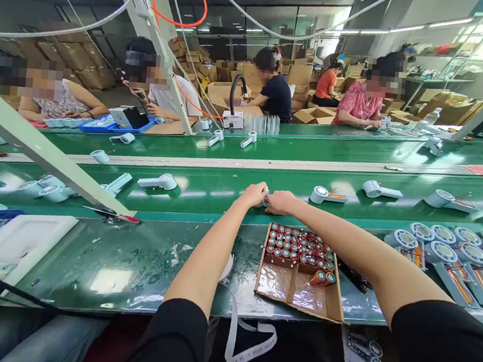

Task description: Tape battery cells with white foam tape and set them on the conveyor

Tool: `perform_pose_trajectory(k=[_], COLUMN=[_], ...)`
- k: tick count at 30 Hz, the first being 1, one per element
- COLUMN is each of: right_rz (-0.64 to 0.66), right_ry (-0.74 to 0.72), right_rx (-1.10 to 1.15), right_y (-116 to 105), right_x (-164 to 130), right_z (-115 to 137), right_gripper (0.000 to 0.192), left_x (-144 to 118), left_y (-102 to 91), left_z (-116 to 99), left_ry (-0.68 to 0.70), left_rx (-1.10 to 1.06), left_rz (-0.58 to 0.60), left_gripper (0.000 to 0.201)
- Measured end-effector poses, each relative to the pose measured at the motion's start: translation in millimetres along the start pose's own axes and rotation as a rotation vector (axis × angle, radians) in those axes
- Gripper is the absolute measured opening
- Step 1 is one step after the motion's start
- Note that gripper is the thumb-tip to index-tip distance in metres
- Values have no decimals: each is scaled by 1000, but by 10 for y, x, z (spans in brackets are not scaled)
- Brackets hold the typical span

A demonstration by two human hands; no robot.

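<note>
Both arms reach forward over the near edge of the green conveyor belt [207, 186]. My left hand [254, 194] is closed, its fingers pinched on a small pale-blue piece that is mostly hidden. Against it, my right hand [281, 202] is closed around the other side of the same piece. I cannot make out what the piece is. Below my right forearm lies an open cardboard box [274, 279] with several wired battery cells [289, 246] in its far part. Two orange cells [319, 277] lie in a nearer compartment.
Pale-blue fan-like housings [163, 182] lie along the belt, and more [442, 252] are piled at right. A slanted post [53, 153] and red-handled scissors [126, 217] are at left. White tape [247, 357] hangs off the bench. Co-workers sit across the belts; another person's hand shows at left.
</note>
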State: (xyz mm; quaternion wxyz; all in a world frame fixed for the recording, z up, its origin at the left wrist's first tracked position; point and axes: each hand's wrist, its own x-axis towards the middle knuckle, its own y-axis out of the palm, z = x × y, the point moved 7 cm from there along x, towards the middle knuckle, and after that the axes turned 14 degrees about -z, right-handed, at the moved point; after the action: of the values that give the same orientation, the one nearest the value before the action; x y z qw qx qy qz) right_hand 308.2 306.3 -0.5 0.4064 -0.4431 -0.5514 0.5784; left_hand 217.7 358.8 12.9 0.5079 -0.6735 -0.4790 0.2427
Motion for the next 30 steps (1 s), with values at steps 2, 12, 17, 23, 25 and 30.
perform_pose_trajectory(k=[2,12,17,23,25,30], right_rz=[6,-280,-465,-166,3,29], right_ry=[-32,154,97,-114,-186,-364], right_rx=[9,159,328,982,1193,1369], right_y=[-35,-234,-534,-477,-402,-158], right_x=[-47,-445,-586,-1670,-2054,-2603], right_z=[-30,-901,-560,569,924,1360], right_gripper=[33,35,44,40,42,56], left_x=[-274,-2905,-3079,-3047,-2994,-2821], left_y=[-149,-458,-538,-865,-890,-850], left_z=[21,1053,869,28,-315,-526], left_ry=[17,193,228,317,426,480], left_rx=[-36,117,114,-120,-258,-366], left_rz=[-37,-182,-197,-565,-498,-416], left_gripper=[41,35,22,46,56,79])
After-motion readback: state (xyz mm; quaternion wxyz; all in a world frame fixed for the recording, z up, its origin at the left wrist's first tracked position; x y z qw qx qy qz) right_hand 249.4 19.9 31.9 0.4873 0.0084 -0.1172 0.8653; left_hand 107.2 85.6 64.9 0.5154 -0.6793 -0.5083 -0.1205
